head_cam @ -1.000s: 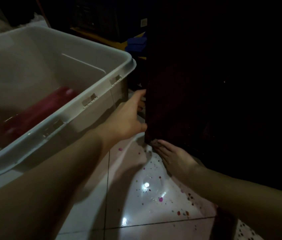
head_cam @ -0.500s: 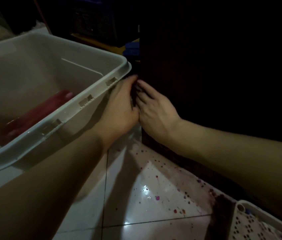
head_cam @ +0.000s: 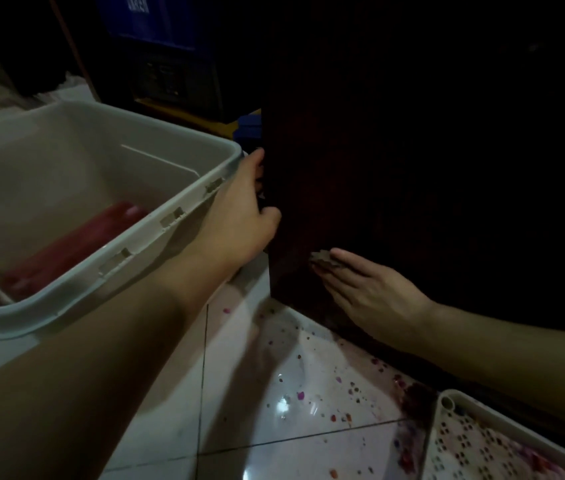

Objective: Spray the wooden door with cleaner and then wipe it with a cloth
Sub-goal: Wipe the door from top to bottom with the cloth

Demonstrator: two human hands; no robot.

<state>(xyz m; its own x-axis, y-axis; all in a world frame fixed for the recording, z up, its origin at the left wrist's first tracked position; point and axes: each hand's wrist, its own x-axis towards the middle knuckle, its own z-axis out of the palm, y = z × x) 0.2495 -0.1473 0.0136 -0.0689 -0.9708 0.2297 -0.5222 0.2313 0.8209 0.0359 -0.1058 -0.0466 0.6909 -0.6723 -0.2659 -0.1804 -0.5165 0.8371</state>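
The left hand [head_cam: 239,213] grips the free vertical edge of the wooden door [head_cam: 360,188], probably steadying the panel against the wiping pressure. The right hand [head_cam: 367,292] lies flat, fingers straight, pressing a small pale cloth [head_cam: 320,258] to the door's face near its lower corner; only a scrap of cloth shows past the fingertips. A grey plastic bin [head_cam: 170,216] stands just beside the door's edge, crowding the left hand; the speckled tile floor [head_cam: 291,393] below leaves the right arm room.
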